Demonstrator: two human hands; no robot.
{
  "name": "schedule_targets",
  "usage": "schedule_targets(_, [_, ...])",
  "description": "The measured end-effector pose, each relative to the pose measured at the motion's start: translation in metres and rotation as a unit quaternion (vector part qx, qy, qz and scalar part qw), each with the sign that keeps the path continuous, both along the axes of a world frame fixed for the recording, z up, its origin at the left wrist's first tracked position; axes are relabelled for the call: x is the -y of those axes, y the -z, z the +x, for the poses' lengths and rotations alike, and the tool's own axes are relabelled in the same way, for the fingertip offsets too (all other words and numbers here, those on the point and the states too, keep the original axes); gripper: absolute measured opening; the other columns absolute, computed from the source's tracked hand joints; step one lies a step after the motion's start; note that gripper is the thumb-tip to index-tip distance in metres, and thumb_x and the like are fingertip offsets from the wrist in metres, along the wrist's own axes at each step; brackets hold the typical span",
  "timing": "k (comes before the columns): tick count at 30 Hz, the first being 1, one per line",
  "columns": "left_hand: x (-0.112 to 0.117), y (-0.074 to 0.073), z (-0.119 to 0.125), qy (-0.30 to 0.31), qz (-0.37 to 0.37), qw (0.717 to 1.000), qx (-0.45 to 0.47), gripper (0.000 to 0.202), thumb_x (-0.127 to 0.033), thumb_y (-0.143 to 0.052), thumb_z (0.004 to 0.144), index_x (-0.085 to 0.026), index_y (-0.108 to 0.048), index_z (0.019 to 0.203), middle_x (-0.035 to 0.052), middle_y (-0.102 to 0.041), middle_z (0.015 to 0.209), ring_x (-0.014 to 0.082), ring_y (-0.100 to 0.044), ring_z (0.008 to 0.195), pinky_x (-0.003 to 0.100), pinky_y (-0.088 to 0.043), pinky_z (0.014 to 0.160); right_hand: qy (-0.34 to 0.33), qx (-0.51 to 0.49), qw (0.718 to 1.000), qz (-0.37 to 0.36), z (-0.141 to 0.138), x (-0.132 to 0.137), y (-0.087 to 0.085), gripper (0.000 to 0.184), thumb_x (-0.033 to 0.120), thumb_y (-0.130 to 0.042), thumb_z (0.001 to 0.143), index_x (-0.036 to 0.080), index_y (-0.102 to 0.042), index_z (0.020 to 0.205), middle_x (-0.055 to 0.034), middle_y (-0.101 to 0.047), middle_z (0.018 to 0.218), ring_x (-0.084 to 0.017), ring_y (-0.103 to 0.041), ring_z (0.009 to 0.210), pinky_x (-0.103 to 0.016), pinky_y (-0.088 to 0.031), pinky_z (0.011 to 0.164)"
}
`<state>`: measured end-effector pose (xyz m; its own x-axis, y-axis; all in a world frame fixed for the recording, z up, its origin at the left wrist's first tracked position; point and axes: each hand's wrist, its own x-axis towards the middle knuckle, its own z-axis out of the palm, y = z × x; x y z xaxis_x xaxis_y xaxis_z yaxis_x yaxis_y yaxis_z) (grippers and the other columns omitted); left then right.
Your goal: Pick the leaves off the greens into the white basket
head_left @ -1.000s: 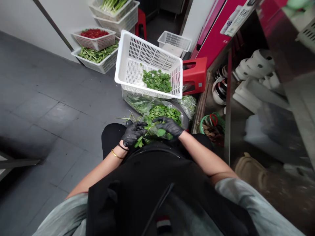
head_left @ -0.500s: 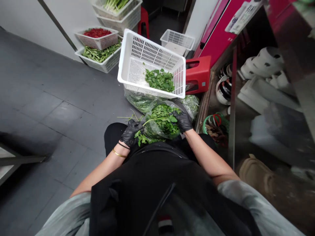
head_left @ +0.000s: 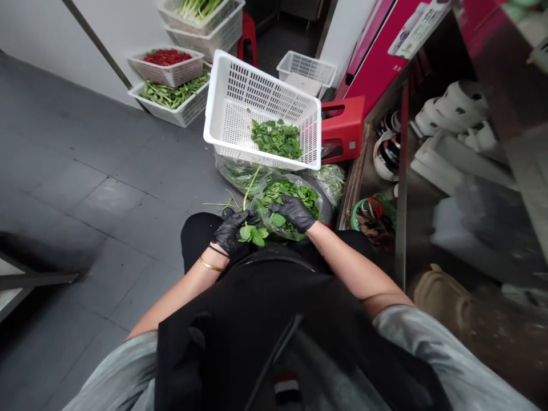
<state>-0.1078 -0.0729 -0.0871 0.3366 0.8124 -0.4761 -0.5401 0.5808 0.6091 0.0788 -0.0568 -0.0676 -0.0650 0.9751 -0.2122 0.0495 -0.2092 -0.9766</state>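
Observation:
Both my hands wear black gloves and work over my lap. My left hand (head_left: 232, 229) is closed round a leafy green sprig (head_left: 252, 233) whose long stem points up toward the basket. My right hand (head_left: 293, 212) is curled, pinching a leaf on the same bunch, just above a clear plastic bag of greens (head_left: 295, 195). A tilted white plastic basket (head_left: 240, 123) stands in front of my knees with a small pile of picked leaves (head_left: 276, 138) in its lower right corner.
More bagged greens (head_left: 240, 176) lie under the basket. A red stool (head_left: 343, 127) is on its right. Stacked baskets with red chillies (head_left: 166, 57) and green stalks (head_left: 171, 94) stand by the wall at the back left. Metal shelving with dishes (head_left: 445, 114) runs along the right.
My right hand went out to the bag of greens, then came back to the sprig in my left hand. The stem now stands upright.

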Motion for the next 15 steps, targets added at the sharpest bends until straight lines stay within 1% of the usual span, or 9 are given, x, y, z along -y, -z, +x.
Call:
schedule_targets(1, [-0.001,0.000,0.001,-0.007,-0.013,1.000,0.008,0.017,-0.020,-0.074,0.069,-0.013,-0.070,0.084,0.0069,-0.073,0.082,0.0188,-0.069,0.079,0.031,-0.056,0.079,-0.015,-0.001,1.000,-0.002,-0.002,0.004,0.003,0.028,0.040,-0.075,0.062,0.018,-0.058,0.065,0.0013,-0.061,0.065,-0.014,-0.059,0.069,-0.027,-0.048,0.069])
schedule_targets(3, [0.000,-0.001,0.004,0.005,-0.027,0.999,0.023,0.017,-0.020,-0.072,0.071,-0.013,-0.070,0.086,0.0076,-0.073,0.082,0.0210,-0.070,0.081,0.034,-0.057,0.078,-0.068,-0.004,0.998,-0.008,-0.013,0.011,0.010,0.024,0.039,-0.075,0.062,0.018,-0.063,0.066,0.0004,-0.063,0.065,-0.016,-0.061,0.070,-0.028,-0.049,0.069])
schedule_targets(6, [0.002,-0.002,0.011,0.029,-0.021,0.999,0.026,0.018,-0.020,-0.073,0.069,-0.014,-0.069,0.086,0.0071,-0.072,0.080,0.0224,-0.069,0.082,0.035,-0.058,0.075,-0.157,-0.006,0.988,0.000,-0.031,0.015,0.022,0.018,0.034,-0.077,0.059,0.020,-0.068,0.067,0.0002,-0.065,0.068,-0.017,-0.063,0.077,-0.029,-0.050,0.073])
schedule_targets(8, [0.004,0.001,0.013,0.021,0.002,1.000,0.012,0.016,-0.020,-0.074,0.068,-0.015,-0.069,0.082,0.0069,-0.072,0.081,0.0222,-0.069,0.084,0.034,-0.057,0.075,-0.170,-0.014,0.985,0.003,-0.036,0.013,0.025,0.018,0.032,-0.078,0.056,0.020,-0.068,0.064,0.0008,-0.065,0.067,-0.017,-0.063,0.078,-0.028,-0.050,0.075])
schedule_targets(10, [0.005,0.005,0.013,-0.004,0.027,1.000,-0.002,0.015,-0.021,-0.075,0.069,-0.016,-0.070,0.082,0.0066,-0.073,0.087,0.0213,-0.068,0.088,0.032,-0.056,0.077,-0.133,-0.020,0.991,-0.023,-0.033,0.011,0.025,0.020,0.033,-0.079,0.055,0.018,-0.068,0.062,0.0016,-0.063,0.063,-0.015,-0.061,0.072,-0.027,-0.050,0.072])
schedule_targets(12, [0.004,0.008,0.014,-0.032,0.044,0.999,-0.004,0.018,-0.023,-0.076,0.069,-0.017,-0.071,0.085,0.0060,-0.073,0.094,0.0203,-0.067,0.092,0.031,-0.055,0.081,-0.072,-0.035,0.995,-0.052,-0.028,0.008,0.024,0.025,0.036,-0.080,0.054,0.016,-0.068,0.063,0.0021,-0.062,0.061,-0.014,-0.059,0.065,-0.027,-0.049,0.068])
schedule_targets(15, [-0.007,0.005,0.008,-0.092,0.036,0.995,0.005,0.017,-0.024,-0.078,0.066,-0.018,-0.071,0.081,0.0041,-0.073,0.093,0.0189,-0.066,0.093,0.030,-0.054,0.082,0.000,-0.080,0.995,-0.057,-0.017,0.005,0.028,0.034,0.042,-0.081,0.051,0.015,-0.066,0.065,0.0013,-0.064,0.063,-0.013,-0.058,0.064,-0.028,-0.049,0.067])
